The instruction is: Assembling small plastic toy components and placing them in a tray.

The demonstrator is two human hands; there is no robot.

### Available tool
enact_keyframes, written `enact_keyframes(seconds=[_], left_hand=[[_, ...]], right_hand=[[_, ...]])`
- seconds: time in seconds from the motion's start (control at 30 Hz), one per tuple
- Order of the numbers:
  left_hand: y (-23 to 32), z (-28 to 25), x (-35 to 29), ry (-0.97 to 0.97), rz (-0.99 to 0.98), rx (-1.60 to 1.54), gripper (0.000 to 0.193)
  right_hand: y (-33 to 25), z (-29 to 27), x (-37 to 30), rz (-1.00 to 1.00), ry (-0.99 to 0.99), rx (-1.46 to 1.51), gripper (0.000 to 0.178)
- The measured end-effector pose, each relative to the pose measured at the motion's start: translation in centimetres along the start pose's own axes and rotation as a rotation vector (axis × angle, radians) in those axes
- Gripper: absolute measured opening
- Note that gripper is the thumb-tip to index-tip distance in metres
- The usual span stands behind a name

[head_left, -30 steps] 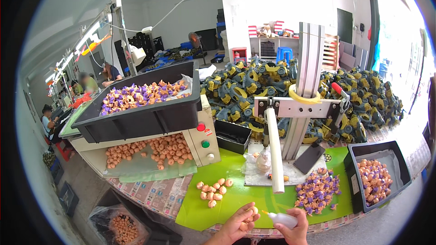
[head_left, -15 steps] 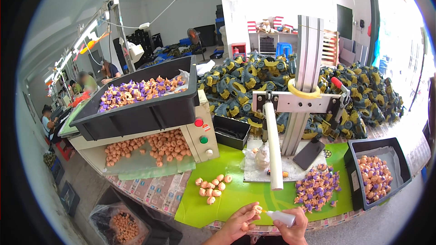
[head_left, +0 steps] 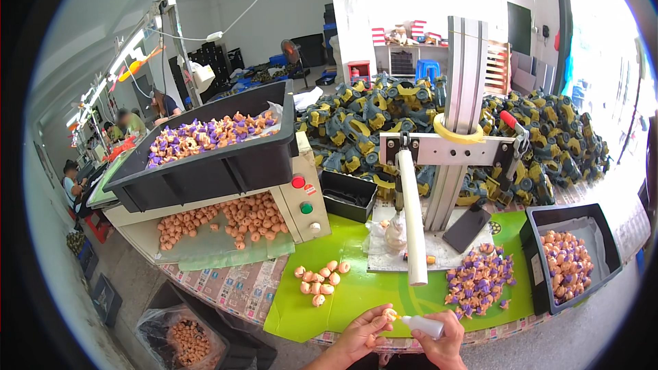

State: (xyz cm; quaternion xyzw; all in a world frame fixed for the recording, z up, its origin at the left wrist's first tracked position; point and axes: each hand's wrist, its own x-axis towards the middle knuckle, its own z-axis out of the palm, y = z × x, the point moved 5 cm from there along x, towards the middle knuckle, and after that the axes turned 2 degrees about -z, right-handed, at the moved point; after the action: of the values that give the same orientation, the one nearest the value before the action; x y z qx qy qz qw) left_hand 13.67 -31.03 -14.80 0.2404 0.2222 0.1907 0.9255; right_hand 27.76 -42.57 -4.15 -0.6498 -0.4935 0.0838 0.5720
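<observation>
Centre stage, the lever press (head_left: 449, 153), its one white handle (head_left: 412, 233) angled down, blocking part of the dark-and-yellow parts heap (head_left: 356, 123) behind it. One phone (head_left: 467, 228) lies at its foot. Three black trays now: the large tray (head_left: 205, 183), left of the press, carries peach-and-purple pieces; the small tray (head_left: 346, 209) sits just left; the right tray (head_left: 532, 250) holds more pieces. Front-left of the press, about eleven loose peach pieces (head_left: 316, 288). And in front, the left hand (head_left: 360, 336) pinches one peach piece (head_left: 389, 314), the right hand (head_left: 445, 342) grips one white bottle (head_left: 426, 327), nozzle at that piece; contact, can't tell!
</observation>
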Motion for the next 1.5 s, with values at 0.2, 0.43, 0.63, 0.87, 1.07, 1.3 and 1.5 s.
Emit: enact_keyframes(seconds=[0.2, 0.43, 0.63, 0.87, 1.07, 1.3, 1.5], left_hand=[[0.4, 0.7, -0.4, 0.035, -0.005, -0.002, 0.031], [-0.2, -0.5, 0.3, -0.021, 0.037, -0.025, 0.030], [-0.2, -0.7, 0.2, 0.019, 0.067, -0.055, 0.032], [1.4, 2.4, -1.1, 0.121, 0.145, -0.053, 0.029], [2.0, 2.3, -2.0, 0.257, 0.152, 0.011, 0.031], [2.1, 1.9, -2.1, 0.157, 0.125, -0.060, 0.029], [2.2, 2.5, -1.6, 0.140, 0.134, -0.070, 0.027]], right_hand=[[0.0, -0.4, 0.1, -0.002, 0.010, -0.047, 0.030], [-0.1, -1.0, -0.3, -0.010, -0.006, -0.079, 0.031], [1.9, -0.6, -0.9, 0.033, 0.078, -0.052, 0.036], [5.1, 3.2, 1.8, 0.048, 0.083, -0.072, 0.036], [6.4, 5.2, 2.0, 0.091, 0.006, 0.007, 0.042], [4.1, -3.0, 5.3, -0.192, 0.149, -0.591, 0.034], [7.1, -5.4, 8.6, 0.069, 0.060, -0.901, 0.033]])
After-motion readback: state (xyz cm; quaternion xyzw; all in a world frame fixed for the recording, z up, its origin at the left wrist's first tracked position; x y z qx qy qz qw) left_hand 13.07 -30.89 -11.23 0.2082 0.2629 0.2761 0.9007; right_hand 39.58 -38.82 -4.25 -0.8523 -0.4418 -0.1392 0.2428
